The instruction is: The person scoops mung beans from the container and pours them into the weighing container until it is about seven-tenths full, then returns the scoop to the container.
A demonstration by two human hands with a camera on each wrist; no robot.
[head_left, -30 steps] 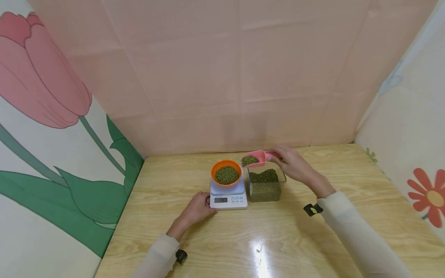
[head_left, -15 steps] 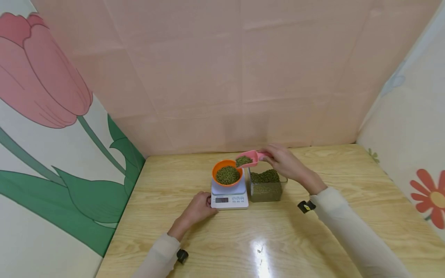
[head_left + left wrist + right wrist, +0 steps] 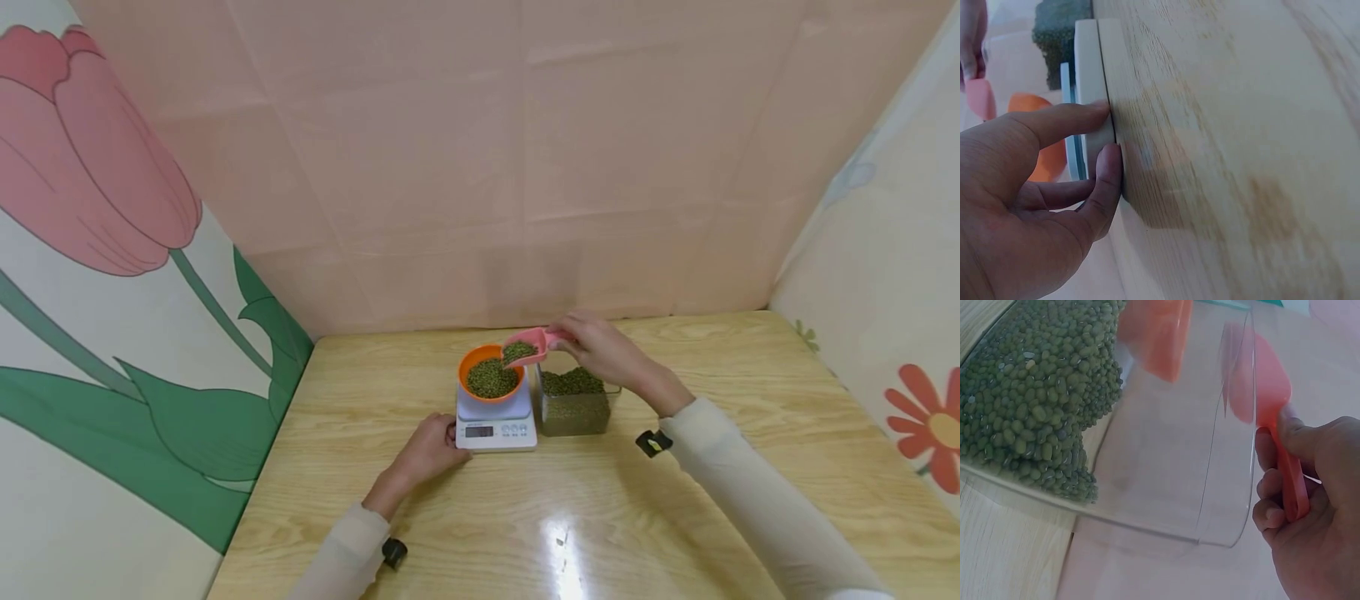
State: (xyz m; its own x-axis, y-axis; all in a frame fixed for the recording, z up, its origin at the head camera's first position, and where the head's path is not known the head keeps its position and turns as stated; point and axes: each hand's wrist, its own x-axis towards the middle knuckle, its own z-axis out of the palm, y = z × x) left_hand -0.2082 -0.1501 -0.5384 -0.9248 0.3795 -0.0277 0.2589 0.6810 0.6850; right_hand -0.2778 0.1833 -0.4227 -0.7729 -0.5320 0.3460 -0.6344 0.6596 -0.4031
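My right hand [image 3: 606,353] grips the handle of a pink scoop [image 3: 1265,378]. Green mung beans [image 3: 519,352] lie in the scoop, whose lip overlaps the right rim of an orange bowl [image 3: 467,363] in the head view. More mung beans fill the bowl's bottom. It sits on a white digital kitchen scale [image 3: 476,444]; the digits on its display are too small to read. With thumb and fingers, my left hand [image 3: 1035,169] holds the scale's front left corner. Beneath my right wrist stands a clear container [image 3: 1166,528], partly full of mung beans.
The container stands against the scale's right side on a wood-grain table [image 3: 480,517]. A pink backdrop [image 3: 517,208] rises behind the table's far edge. Flower-printed panels [image 3: 885,250] border both sides. Small dark bits [image 3: 561,542] lie near the front.
My right hand has moved left with the loaded scoop, from above the container to the bowl's right rim, where the scoop tips slightly. My left hand stays at the scale.
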